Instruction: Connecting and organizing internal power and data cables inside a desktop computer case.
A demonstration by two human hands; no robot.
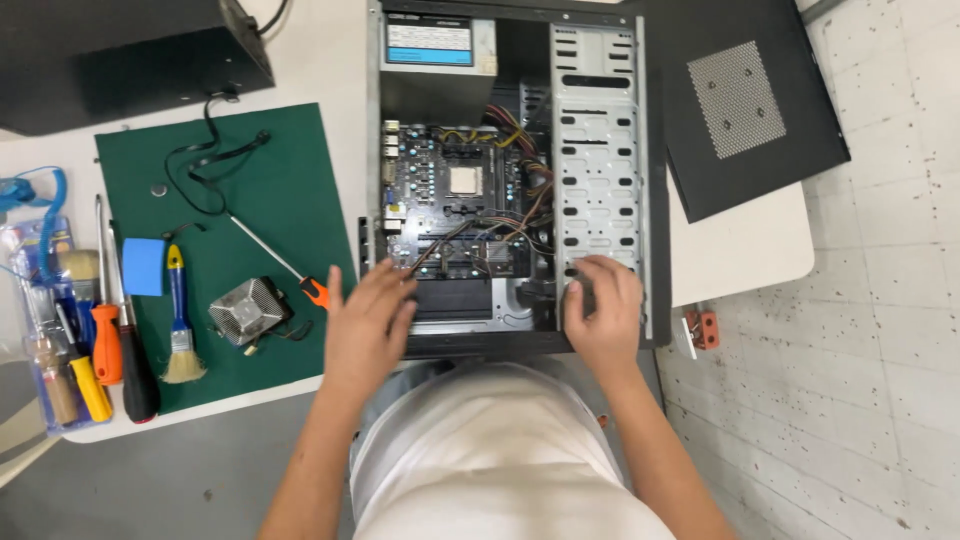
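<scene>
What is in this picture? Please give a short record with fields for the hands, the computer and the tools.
left hand: flat on the near left edge of the computer case, holds nothing
right hand: on the metal drive cage, holds nothing
computer: open, lying on its side, circuit board showing
green mat: fan cooler, brush, screwdriver
side panel: taken off, right of the case

I see a dark green work mat (270,190) under a silver heatsink fan (247,310), a blue-handled brush (180,315) with pale bristles, and a blue square pad (143,266). My screwdrivers (108,340) show orange, black and yellow handles. The motherboard (460,200) is dark blue, the drive cage (597,170) bare silver, the side panel (750,100) black with grey perforated mesh.
</scene>
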